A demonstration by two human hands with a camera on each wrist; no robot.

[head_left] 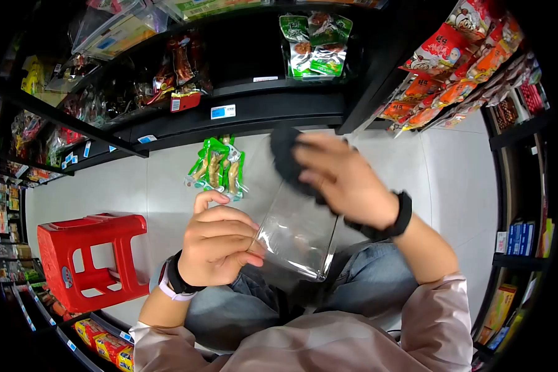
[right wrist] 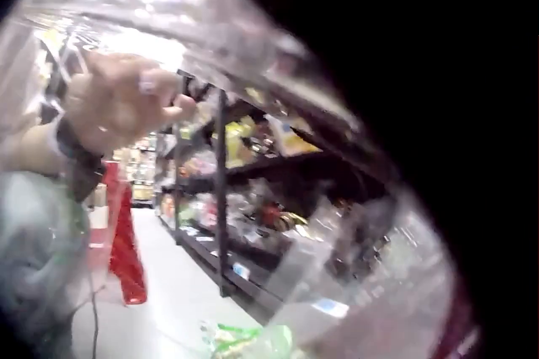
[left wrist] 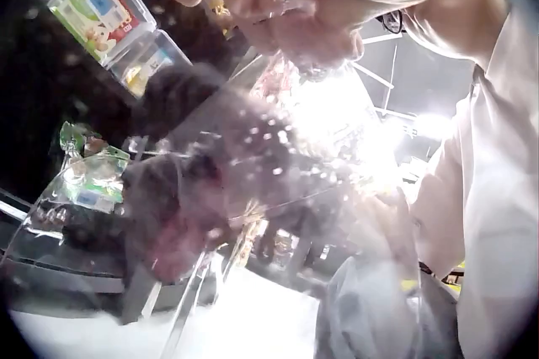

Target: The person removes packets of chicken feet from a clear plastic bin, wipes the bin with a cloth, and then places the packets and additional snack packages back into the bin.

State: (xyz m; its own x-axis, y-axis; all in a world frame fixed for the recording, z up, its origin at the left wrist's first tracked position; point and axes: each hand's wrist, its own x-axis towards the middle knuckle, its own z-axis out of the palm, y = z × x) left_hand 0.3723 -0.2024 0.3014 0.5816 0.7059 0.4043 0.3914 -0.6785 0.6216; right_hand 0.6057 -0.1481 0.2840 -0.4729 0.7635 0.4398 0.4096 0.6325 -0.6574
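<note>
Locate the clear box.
Head view, near centre: the box is just right of the left hand, which grips it; the red stool is farther left.

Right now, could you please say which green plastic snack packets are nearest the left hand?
The packets on the pale floor, beyond the left hand; the other green packets sit on the black shelf.
</note>
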